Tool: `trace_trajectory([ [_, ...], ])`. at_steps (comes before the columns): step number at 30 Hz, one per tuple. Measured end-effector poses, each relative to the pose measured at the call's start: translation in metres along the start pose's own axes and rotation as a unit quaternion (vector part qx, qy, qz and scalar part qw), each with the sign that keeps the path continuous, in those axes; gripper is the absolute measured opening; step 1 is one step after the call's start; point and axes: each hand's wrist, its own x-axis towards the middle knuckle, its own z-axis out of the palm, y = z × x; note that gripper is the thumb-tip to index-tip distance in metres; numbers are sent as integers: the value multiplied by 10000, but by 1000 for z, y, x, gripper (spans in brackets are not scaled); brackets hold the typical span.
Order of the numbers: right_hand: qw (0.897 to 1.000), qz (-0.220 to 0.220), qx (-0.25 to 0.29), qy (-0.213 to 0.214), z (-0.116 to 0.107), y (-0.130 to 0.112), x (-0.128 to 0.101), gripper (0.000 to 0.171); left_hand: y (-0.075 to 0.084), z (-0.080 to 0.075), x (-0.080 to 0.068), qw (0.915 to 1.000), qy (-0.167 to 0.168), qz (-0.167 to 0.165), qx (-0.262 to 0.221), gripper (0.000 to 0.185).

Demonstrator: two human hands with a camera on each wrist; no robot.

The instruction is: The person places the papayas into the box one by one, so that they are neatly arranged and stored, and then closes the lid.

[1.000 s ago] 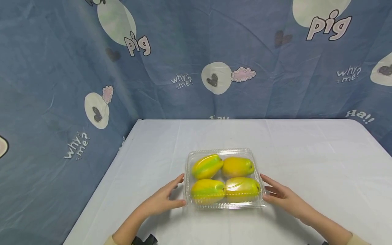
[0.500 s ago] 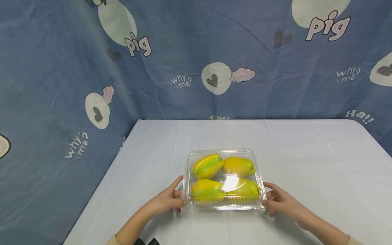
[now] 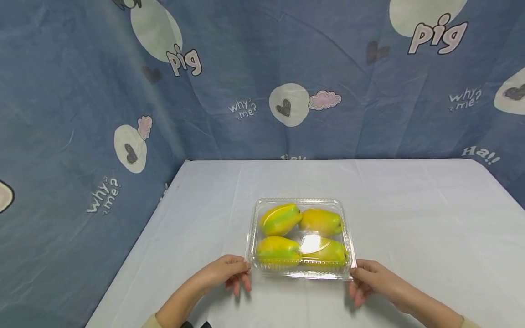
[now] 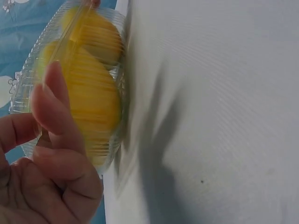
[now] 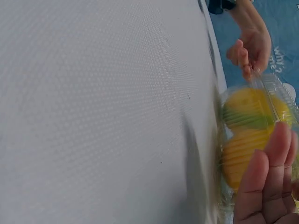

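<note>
A clear plastic clamshell box (image 3: 301,274) sits mid-table, its lid down over several yellow-green oval fruits (image 3: 279,248) like mangoes or papayas. At its front left corner my left hand (image 3: 223,272) pinches the thin rim between thumb and index finger. My right hand (image 3: 378,280) pinches the rim the same way at the front right corner. Other fingers of both hands hang loosely below the rim. Seen from the left wrist, the hand (image 4: 58,170) is at the rim, beside the ribbed box wall (image 4: 21,98). In the right wrist view the right hand's fingers (image 5: 275,158) overlap the box.
The white-covered table (image 3: 418,218) extends around the box. Behind and to the left hangs a blue printed cloth (image 3: 229,59). A black strap piece (image 3: 201,324) shows by the left wrist at the bottom edge.
Both hands were spread along the box's sides; they have slid toward its front corners and now pinch the rim there. The box and fruits have shifted very slightly.
</note>
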Motion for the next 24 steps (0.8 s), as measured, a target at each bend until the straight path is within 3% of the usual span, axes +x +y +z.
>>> trace_trajectory([
  [10, 9997, -29, 242, 35, 0, -1, 0, 27, -1, 3, 1, 9999, 53, 150, -51, 25],
  [17, 9998, 154, 127, 53, -2, -1, 1, 31, 0, 1, 2, 10000, -44, 56, 20, 29],
  [21, 9993, 227, -270, 111, -7, -5, 0, 35, 4, -5, 1, 9998, -128, -12, 157, 33],
  [24, 9936, 174, -1018, 460, -13, -12, -3, 36, 9, -12, -3, 9989, -45, -115, 462, 35],
])
